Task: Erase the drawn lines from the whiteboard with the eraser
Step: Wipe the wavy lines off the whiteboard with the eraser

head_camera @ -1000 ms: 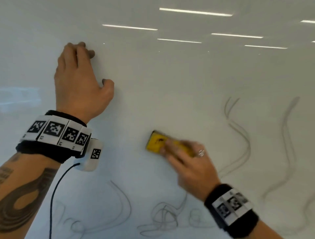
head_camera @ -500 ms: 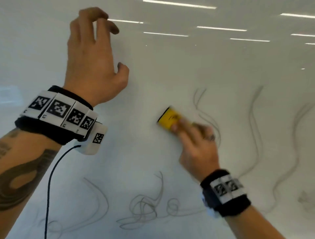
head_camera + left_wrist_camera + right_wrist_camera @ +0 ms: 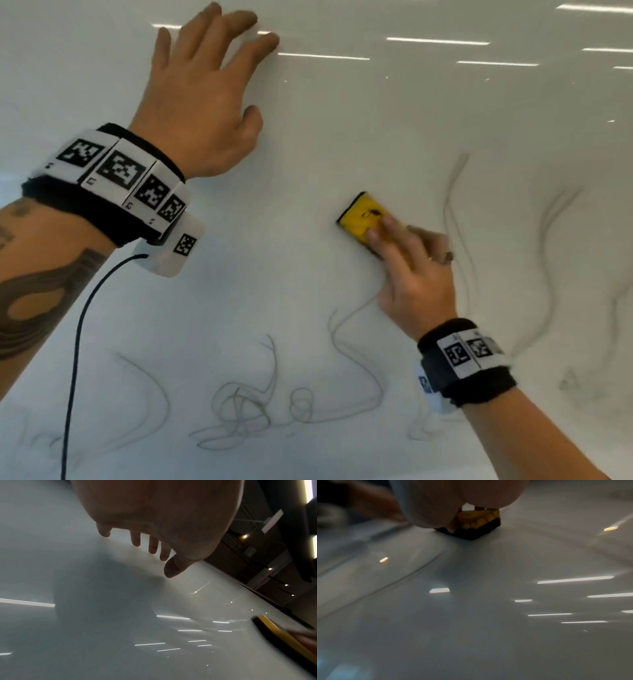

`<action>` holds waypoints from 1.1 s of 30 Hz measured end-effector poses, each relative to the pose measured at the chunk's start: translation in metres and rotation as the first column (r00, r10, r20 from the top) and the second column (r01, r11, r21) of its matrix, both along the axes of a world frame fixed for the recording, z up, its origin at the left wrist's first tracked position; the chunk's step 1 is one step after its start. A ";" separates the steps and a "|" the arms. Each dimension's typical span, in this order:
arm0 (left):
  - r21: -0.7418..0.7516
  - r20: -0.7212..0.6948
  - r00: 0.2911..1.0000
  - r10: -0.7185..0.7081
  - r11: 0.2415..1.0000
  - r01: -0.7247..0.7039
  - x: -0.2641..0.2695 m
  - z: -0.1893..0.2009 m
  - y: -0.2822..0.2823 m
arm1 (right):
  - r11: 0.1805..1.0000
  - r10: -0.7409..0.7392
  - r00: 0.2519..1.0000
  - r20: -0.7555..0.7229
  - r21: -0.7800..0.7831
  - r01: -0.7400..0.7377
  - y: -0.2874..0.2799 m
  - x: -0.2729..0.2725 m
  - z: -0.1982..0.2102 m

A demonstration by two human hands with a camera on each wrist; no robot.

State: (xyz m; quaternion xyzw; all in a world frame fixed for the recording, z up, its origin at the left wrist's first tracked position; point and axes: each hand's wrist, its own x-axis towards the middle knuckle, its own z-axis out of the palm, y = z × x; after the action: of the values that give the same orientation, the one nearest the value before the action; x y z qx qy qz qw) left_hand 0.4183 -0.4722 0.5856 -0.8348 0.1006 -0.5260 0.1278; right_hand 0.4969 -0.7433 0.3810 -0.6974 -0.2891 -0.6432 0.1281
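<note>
A glossy whiteboard (image 3: 308, 144) fills the head view. My right hand (image 3: 414, 270) grips a yellow eraser (image 3: 361, 217) with a black felt base and presses it flat on the board near the middle. The eraser (image 3: 477, 523) shows under my palm in the right wrist view, and its edge (image 3: 281, 632) sits at the lower right of the left wrist view. Faint grey wavy lines (image 3: 455, 212) run just right of the eraser, and looping scribbles (image 3: 246, 411) lie along the bottom. My left hand (image 3: 202, 99) is spread at the upper left, its fingertips (image 3: 152, 547) at the board.
More grey lines (image 3: 555, 246) curve down the right side of the board, with a smudge (image 3: 572, 380) lower right. A black cable (image 3: 78, 342) hangs from my left wrist camera. Ceiling lights reflect across the board's top. The board's edge (image 3: 257, 592) shows against a dark room.
The right hand has slid the eraser up and to the right, closer to the wavy lines. The left hand has shifted up the board, and the view has moved with my head.
</note>
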 end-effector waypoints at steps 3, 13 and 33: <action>-0.045 0.017 1.000 -0.007 0.999 0.008 0.001 -0.002 -0.004 | 0.922 -0.010 0.999 -0.053 0.385 0.030 -0.037 0.013 0.054; -0.102 0.041 0.999 0.034 0.994 -0.030 0.005 -0.005 -0.021 | 0.976 0.006 1.000 -0.030 0.217 0.001 -0.032 0.010 -0.001; -0.117 0.081 0.997 0.016 0.993 -0.007 0.013 -0.013 -0.025 | 0.644 -0.023 0.968 -0.251 0.737 0.207 -0.094 0.025 -0.012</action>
State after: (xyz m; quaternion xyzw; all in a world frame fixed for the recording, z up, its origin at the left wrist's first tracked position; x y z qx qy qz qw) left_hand 0.4310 -0.4970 0.5727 -0.8191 0.0596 -0.5641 0.0858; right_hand 0.5219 -0.8370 0.3694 -0.6633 0.0669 -0.6309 0.3969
